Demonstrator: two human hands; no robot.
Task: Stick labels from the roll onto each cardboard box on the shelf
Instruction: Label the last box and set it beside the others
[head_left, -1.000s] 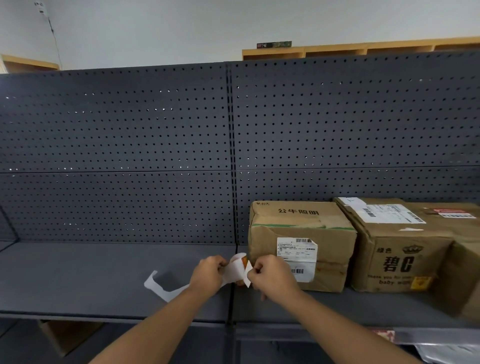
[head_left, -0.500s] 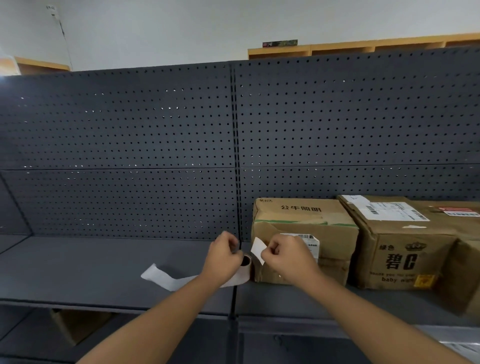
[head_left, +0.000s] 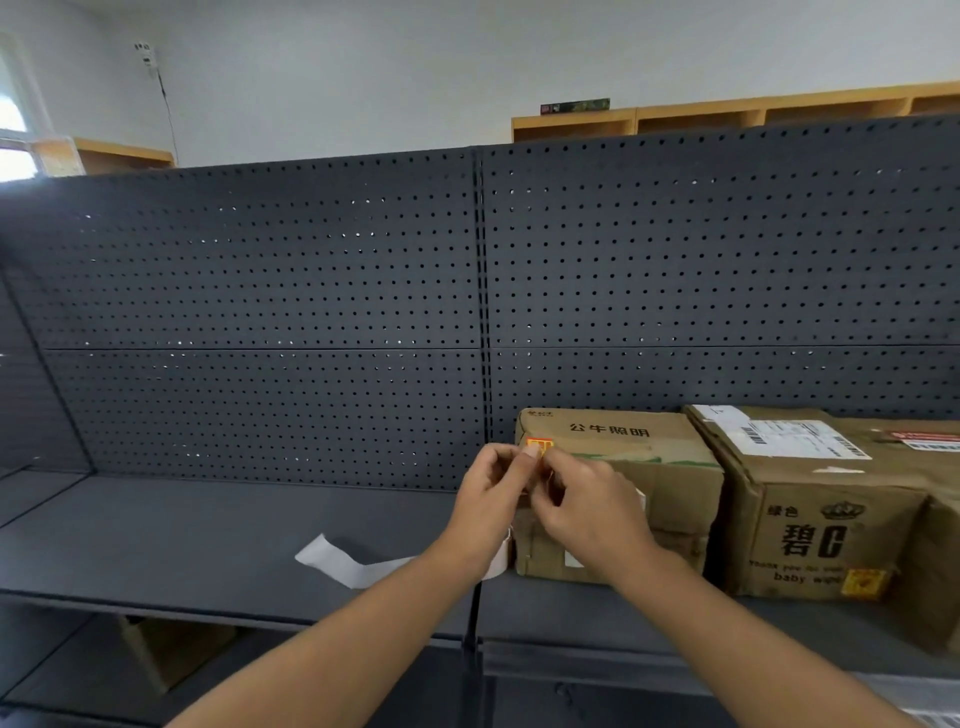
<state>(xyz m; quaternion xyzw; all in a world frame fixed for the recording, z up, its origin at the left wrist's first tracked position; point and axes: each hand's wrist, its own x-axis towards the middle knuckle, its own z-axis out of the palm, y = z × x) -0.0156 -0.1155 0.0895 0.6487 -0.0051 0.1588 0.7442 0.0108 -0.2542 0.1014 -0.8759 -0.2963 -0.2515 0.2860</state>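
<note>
Both hands, left (head_left: 488, 506) and right (head_left: 589, 512), pinch a label (head_left: 539, 447) at the box (head_left: 644, 467) top-front edge; roll (head_left: 496, 558) under left wrist.

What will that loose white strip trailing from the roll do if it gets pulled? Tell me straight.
The white strip looks thin and bends upward at its free end, so it is probably floppy and very light. It lies loose on the shelf, so a tug would likely slide it rather than catch. The roll it leads to sits under the left hand, which may hold it steady.
</note>
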